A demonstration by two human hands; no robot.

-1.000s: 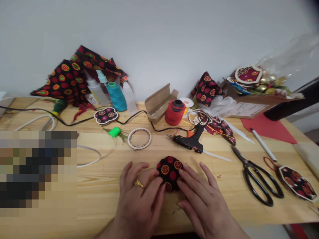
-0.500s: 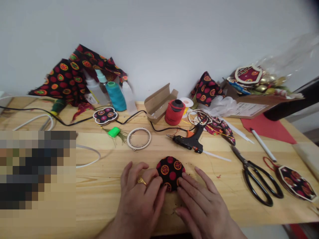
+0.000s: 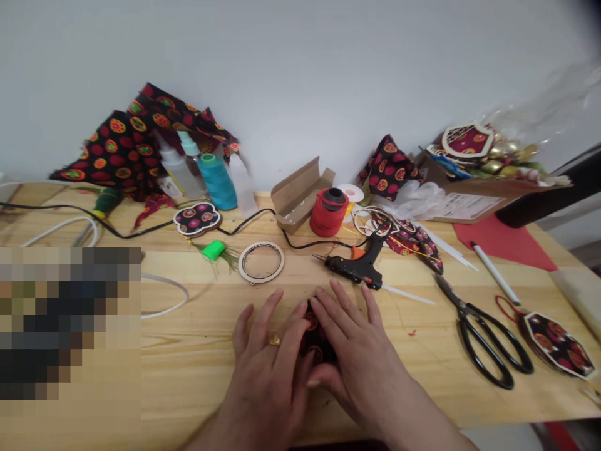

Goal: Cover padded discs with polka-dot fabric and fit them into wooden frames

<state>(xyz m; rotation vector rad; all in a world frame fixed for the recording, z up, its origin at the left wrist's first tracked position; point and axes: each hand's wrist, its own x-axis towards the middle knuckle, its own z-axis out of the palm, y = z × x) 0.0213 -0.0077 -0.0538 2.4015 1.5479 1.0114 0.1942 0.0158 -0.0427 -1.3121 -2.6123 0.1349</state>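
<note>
A round disc covered in black fabric with red and orange circles (image 3: 315, 341) lies on the wooden table, mostly hidden under my hands. My left hand (image 3: 270, 360), wearing a gold ring, has its thumb and index finger closed on the disc's left side, while its other fingers are bent and spread. Across the disc's right and upper part rests my right hand (image 3: 354, 351), its fingers stretched out and its thumb at the near edge. Just beyond the hands lies a pale round wooden frame (image 3: 243, 263).
A black glue gun (image 3: 354, 268) lies behind my right hand. Black-handled scissors (image 3: 479, 335) and an octagonal ornament (image 3: 558, 344) are to the right. Thread cones (image 3: 218, 181), bottles, patterned cloth (image 3: 122, 147) and an open cardboard box (image 3: 300, 200) stand along the wall.
My right hand has moved left and away from me, onto the disc, covering much of it. The left hand has shifted slightly, its fingers spreading more.
</note>
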